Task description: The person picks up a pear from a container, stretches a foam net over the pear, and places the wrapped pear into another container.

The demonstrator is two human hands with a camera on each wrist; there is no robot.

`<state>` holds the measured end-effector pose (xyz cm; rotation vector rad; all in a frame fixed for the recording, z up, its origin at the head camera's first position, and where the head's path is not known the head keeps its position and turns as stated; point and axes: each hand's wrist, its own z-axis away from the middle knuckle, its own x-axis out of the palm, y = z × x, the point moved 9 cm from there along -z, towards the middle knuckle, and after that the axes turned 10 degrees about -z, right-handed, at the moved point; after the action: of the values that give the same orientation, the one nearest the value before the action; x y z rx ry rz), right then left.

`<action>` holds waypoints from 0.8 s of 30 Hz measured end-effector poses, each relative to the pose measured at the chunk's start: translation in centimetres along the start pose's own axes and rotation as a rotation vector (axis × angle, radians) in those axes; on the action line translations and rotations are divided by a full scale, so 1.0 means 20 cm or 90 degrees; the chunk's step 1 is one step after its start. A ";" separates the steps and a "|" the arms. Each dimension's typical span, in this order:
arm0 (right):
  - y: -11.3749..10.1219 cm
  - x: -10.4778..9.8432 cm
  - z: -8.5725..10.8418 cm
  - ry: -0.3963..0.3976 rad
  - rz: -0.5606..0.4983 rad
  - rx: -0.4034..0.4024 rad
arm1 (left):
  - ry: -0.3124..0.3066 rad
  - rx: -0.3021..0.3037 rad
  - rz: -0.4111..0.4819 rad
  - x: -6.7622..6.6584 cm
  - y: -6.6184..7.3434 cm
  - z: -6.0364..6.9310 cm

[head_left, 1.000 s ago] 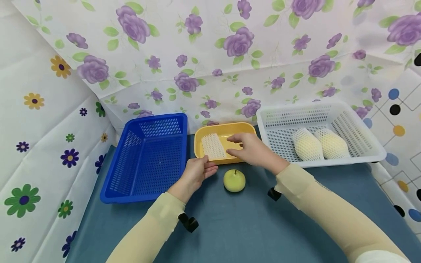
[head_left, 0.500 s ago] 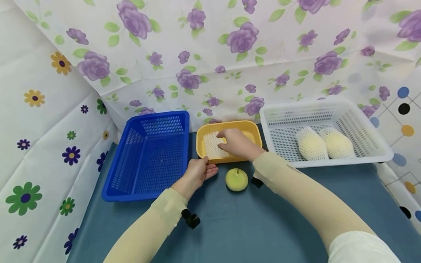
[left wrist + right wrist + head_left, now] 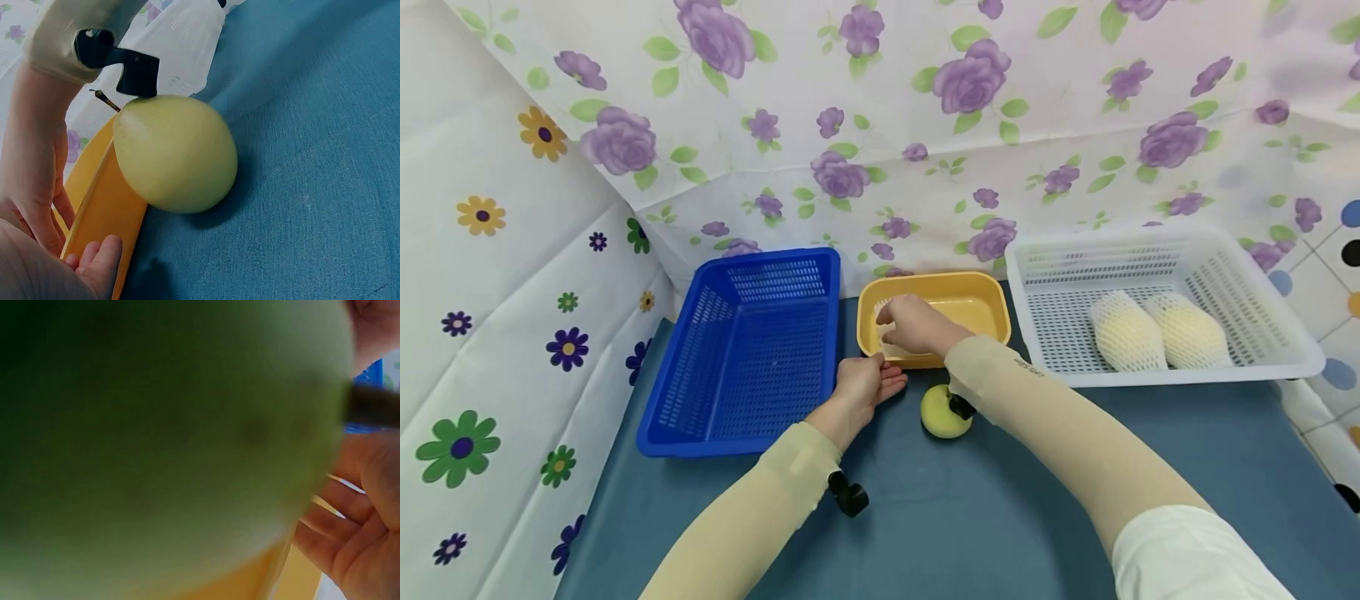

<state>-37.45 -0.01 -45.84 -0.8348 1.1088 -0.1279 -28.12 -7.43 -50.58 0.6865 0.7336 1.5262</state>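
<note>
My right hand [image 3: 917,323] reaches down into the yellow tray [image 3: 981,312], over a white foam net [image 3: 891,350]. The hand covers most of the net, and whether its fingertips pinch it is hidden. At the tray's front left corner my left hand [image 3: 859,385] touches the rim with the thumb; its other fingers lie fairly straight along the outer wall. In the left wrist view those fingertips [image 3: 103,262] rest against the tray's outside. A yellow-green pear [image 3: 942,417] stands on the table in front of the tray, below my right wrist. It fills much of the right wrist view.
A blue plastic basket [image 3: 658,392] stands left of the tray. To the right, a white basket [image 3: 1165,379] holds two pale fruits [image 3: 1183,331] in foam nets. A blue-green cloth [image 3: 925,517] covers the table, and a flowered sheet [image 3: 917,200] hangs behind.
My right hand has moved left and down within the tray, from its right part onto the foam net. My left hand has stayed at the tray's front corner. The pear stays in place.
</note>
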 end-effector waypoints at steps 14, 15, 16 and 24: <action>0.11 0.05 0.02 -0.118 0.059 0.101 | 0.006 -0.020 0.013 -0.01 -0.01 -0.01; 0.11 0.05 0.03 -0.118 0.065 0.099 | 0.006 -0.020 0.012 -0.01 0.00 -0.01; 0.12 0.04 0.03 -0.120 0.073 0.099 | 0.006 -0.019 0.012 -0.01 0.00 0.00; 0.14 0.02 0.06 -0.117 0.125 0.079 | 0.011 -0.024 0.011 -0.01 -0.01 0.00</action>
<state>-37.14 2.40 -47.72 -0.6106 0.9931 0.0428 -28.08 -7.60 -50.75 0.6525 0.7119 1.5594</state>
